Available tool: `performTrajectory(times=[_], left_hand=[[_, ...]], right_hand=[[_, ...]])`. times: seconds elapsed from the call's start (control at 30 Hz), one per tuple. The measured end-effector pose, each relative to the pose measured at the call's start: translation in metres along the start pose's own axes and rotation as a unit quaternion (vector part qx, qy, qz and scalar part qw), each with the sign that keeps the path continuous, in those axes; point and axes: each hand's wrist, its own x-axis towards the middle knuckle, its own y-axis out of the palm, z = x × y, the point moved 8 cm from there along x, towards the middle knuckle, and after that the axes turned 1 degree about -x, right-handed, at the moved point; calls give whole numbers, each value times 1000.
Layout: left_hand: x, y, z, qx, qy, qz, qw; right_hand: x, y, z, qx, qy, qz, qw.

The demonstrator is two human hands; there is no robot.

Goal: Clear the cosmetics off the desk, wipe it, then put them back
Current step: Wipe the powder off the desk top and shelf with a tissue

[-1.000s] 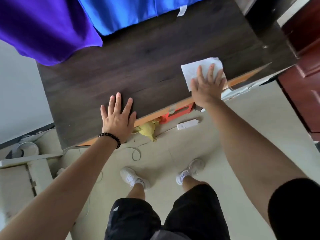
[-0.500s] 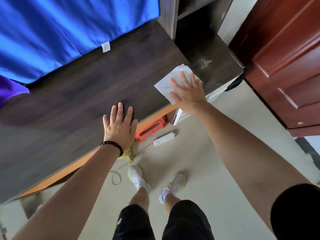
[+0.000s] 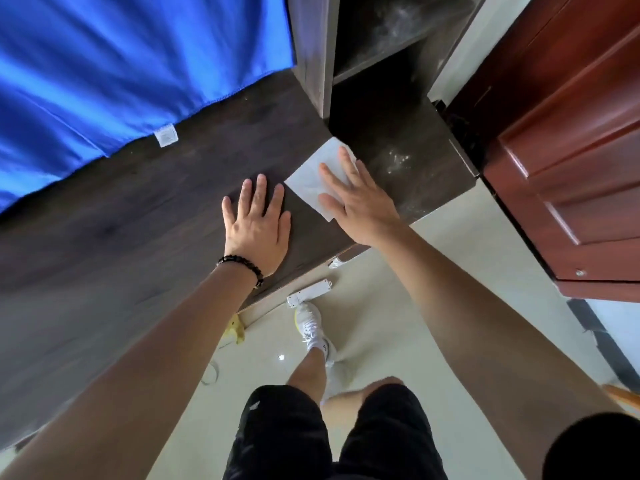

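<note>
The right hand [image 3: 360, 209] lies flat and open on a white tissue [image 3: 311, 181], one corner pointing at the shelf [image 3: 377, 67]. The left hand [image 3: 258, 230] rests flat, holding nothing, on the dark worktop [image 3: 138, 220].

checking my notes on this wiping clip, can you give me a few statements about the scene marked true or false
1. The right hand presses a white tissue flat on the desk. True.
2. The left hand holds a cosmetics bottle. False: it lies flat and empty on the desk.
3. A beaded bracelet is on the left wrist. True.
4. The cloth hanging over the desk is red. False: the cloth is blue.
</note>
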Motion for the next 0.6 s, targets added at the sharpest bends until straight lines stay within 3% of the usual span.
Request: performTrajectory(times=[0.23, 0.43, 0.6], left_hand=[[11, -1, -21, -45, -68, -14, 997], [17, 2, -36, -49, -130, -39, 990], [29, -1, -74, -38, -176, -48, 982]], right_hand=[[-43, -6, -30, 181, -65, -38, 981], [-41, -15, -76, 312, -53, -10, 949], [-10, -57, -129, 415, 23, -18, 910]])
